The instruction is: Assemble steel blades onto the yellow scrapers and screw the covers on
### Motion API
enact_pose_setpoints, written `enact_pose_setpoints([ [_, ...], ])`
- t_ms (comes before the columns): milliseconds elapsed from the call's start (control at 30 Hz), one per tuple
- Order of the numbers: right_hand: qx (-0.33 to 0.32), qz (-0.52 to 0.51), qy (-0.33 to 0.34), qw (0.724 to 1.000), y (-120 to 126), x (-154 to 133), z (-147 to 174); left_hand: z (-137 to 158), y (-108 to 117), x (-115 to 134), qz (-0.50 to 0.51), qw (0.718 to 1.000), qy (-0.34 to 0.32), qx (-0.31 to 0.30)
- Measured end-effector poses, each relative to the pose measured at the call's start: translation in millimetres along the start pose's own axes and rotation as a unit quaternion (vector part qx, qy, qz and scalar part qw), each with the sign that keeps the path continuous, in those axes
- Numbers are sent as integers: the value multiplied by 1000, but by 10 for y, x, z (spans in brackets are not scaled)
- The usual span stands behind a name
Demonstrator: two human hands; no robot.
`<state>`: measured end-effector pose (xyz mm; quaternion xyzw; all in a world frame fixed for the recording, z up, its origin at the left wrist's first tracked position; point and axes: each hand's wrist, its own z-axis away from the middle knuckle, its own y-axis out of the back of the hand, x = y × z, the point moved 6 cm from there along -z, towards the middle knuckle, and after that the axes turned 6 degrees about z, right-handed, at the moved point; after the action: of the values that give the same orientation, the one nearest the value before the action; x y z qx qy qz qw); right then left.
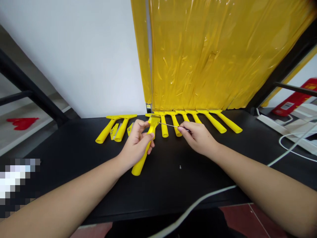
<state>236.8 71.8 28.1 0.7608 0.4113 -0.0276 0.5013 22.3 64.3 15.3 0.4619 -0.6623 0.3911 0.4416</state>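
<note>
My left hand (138,140) is closed around a yellow scraper (142,162), its hollow handle end pointing down toward me and a metal blade at its top. In my right hand (198,135) is a thin screwdriver (170,125), held level. Its tip meets or nearly meets the scraper's head; which one I cannot tell. A small screw (180,167) lies on the black table below my right hand. Behind my hands, several yellow scraper handles (215,122) stand in a row. Yellow plates with screws (113,131) lie between the handles at the left, one partly hidden by my left hand.
The black table (160,195) backs onto a white panel (99,59) and a yellow plastic curtain (210,56). A white cable (198,201) crosses the front edge. At the right are a red package (292,100) and white parts; dark frame posts (37,92) flank the table.
</note>
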Motion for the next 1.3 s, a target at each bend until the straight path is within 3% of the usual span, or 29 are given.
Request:
enact_pose_setpoints([
  [67, -20, -104, -67, 992, -66, 56, 4, 5, 0, 23, -3, 1000, -19, -15],
  [100, -41, -184, -115, 975, -120, 92, 13, 8, -1, 34, -4, 999, -27, -25],
  [200, -110, -431, -237, 864, -283, 105, 63, 17, 2, 66, -8, 996, -61, -58],
  [267, -133, -525, -272, 795, -321, 53, 82, 22, 18, 89, -16, 993, -96, -69],
  [367, -139, -576, -283, 754, -319, 14, 85, 25, 45, 116, -37, 987, -138, -72],
  [467, -158, -557, -270, 769, -343, 42, 78, 8, 39, 128, -37, 989, -123, -77],
  [600, -216, -465, -202, 834, -370, 73, 64, -28, 24, 134, -10, 995, -58, -77],
  [733, -268, -264, -85, 923, -276, -4, 79, -72, 72, 98, 23, 998, -25, -58],
  [800, -294, -140, -14, 945, -221, -88, 110, -90, 87, 36, 42, 997, 9, -57],
  [967, -350, -20, 74, 934, -220, -222, 201, -108, 91, -91, 82, 992, 86, -41],
  [1300, -368, -28, 151, 917, -269, -330, 268, -122, 127, -160, 128, 980, 152, 7],
])
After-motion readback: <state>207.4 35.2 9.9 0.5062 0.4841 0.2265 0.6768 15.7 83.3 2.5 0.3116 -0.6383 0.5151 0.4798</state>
